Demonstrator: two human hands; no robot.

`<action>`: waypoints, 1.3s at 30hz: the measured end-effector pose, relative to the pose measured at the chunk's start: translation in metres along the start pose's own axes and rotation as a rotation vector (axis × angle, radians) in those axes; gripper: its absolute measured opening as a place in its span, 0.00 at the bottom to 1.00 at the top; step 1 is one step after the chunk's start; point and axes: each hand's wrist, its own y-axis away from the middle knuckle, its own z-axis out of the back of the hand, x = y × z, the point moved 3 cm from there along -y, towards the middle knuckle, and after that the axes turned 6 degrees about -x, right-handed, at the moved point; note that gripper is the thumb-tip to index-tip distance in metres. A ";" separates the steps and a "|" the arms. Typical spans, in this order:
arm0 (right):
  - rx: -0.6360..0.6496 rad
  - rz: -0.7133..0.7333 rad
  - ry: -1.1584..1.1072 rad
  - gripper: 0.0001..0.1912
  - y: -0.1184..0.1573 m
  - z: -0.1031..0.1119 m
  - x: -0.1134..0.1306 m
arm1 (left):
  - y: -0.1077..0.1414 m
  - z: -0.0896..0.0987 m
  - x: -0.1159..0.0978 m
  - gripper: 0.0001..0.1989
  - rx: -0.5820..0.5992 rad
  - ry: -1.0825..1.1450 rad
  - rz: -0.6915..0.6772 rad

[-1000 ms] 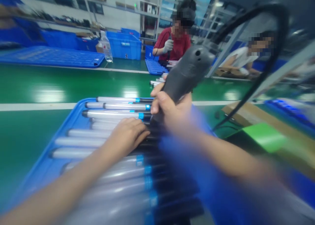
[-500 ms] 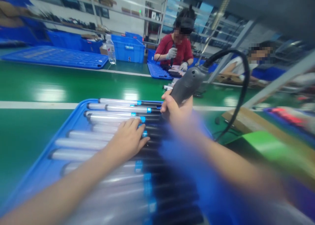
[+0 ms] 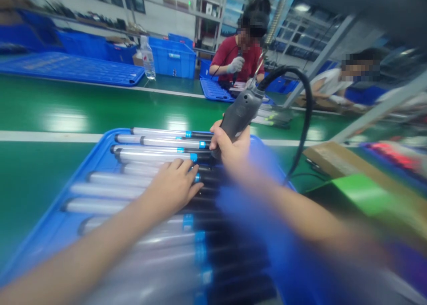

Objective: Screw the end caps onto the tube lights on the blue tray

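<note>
Several clear tubes with black ends and blue bands [image 3: 170, 143] lie side by side across a blue tray [image 3: 78, 173]. My left hand [image 3: 175, 180] rests on the tubes near their blue bands, palm down with fingers spread. My right hand [image 3: 231, 147] is wrapped round a dark grey corded power tool [image 3: 242, 111] above the black ends of the far tubes. The tool leans, its cable end up and to the right. Its lower tip is hidden by my hand and blur.
Across the green table [image 3: 133, 107] a person in red [image 3: 233, 62] handles similar tubes. A water bottle [image 3: 147, 60] stands by a blue bin [image 3: 171, 58]. Right are a cardboard box [image 3: 333, 158], a green object [image 3: 363, 191] and a black cable [image 3: 308, 104].
My right hand and the tool have moved a little to the left in view. My left hand has stayed on the tubes. The background has shifted slightly up.
</note>
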 end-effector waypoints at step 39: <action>-0.062 0.079 0.132 0.18 -0.015 0.016 0.046 | -0.007 -0.002 0.027 0.24 -0.193 0.096 0.194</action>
